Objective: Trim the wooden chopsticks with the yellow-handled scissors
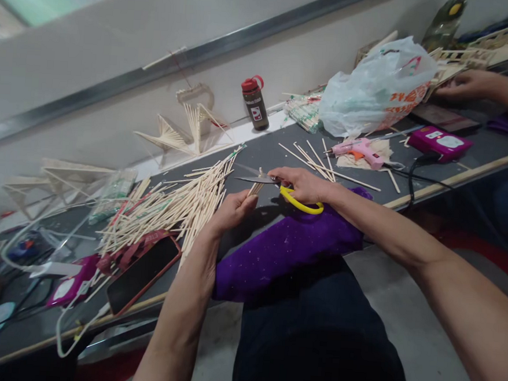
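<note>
My left hand is closed around a few thin wooden sticks, their ends poking up past the fingers. Yellow-handled scissors are gripped in my right hand. Their blades are spread and point left, right at the stick ends; whether they touch the wood is hard to tell. A large heap of loose sticks lies left of my left hand. Purple cloth drapes over the table edge below both hands. Beyond my right hand, several more sticks lie scattered.
A pink glue gun rests right of the scattered sticks, near a magenta box with a black cable. Behind stand a red-capped bottle and a plastic bag. A phone lies at left. Another person's hand is at far right.
</note>
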Demonstrator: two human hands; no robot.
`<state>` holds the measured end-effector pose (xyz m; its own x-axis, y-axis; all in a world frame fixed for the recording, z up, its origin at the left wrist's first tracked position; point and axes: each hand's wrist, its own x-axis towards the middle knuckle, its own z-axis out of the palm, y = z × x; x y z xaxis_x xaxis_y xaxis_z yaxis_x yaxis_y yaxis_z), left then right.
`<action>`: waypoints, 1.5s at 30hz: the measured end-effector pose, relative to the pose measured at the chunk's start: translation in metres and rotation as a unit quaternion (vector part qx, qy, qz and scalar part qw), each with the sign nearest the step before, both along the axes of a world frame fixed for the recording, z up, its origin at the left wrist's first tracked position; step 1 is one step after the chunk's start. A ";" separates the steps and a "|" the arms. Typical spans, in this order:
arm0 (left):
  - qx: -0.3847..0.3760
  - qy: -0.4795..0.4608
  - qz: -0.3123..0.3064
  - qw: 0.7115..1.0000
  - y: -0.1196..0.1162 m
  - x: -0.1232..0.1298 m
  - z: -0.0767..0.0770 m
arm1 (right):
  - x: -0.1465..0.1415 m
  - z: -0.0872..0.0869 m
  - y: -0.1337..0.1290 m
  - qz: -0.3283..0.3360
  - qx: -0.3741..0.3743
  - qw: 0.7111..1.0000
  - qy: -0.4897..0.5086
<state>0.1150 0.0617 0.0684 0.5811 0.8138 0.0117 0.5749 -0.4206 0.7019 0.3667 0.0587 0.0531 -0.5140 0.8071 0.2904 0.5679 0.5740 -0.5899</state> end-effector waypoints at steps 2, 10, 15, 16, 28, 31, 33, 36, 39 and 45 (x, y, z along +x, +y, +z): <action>-0.006 -0.004 0.001 1.000 0.001 0.000 -0.001 | -0.001 0.000 0.000 -0.001 0.009 1.000 -0.003; -0.023 -0.019 0.008 1.000 0.001 -0.002 -0.003 | -0.004 0.001 -0.003 -0.023 0.027 0.999 -0.016; -0.017 -0.013 0.012 1.000 0.000 -0.001 -0.002 | -0.005 -0.002 -0.003 -0.027 0.039 0.999 -0.011; -0.016 -0.011 0.014 1.000 0.000 -0.001 -0.001 | -0.005 -0.002 -0.002 -0.028 0.038 0.999 -0.011; -0.001 -0.018 0.000 1.000 -0.006 0.001 0.006 | -0.003 0.006 -0.003 -0.005 0.086 0.996 0.002; 0.014 -0.008 -0.007 1.000 -0.007 0.001 0.007 | -0.001 0.005 -0.002 0.005 0.095 0.995 0.009; 0.023 -0.002 -0.010 1.000 -0.006 0.001 0.008 | 0.000 0.004 -0.002 0.008 0.101 0.995 0.011; 0.031 0.012 -0.008 0.999 -0.006 0.000 0.008 | 0.002 0.005 -0.003 0.006 0.103 0.995 0.005; 0.042 0.028 -0.003 0.999 -0.007 0.000 0.008 | 0.002 0.006 -0.005 0.005 0.105 0.994 0.000; 0.052 0.048 -0.008 0.997 -0.009 0.000 0.011 | 0.002 0.008 -0.008 0.021 0.093 0.995 0.017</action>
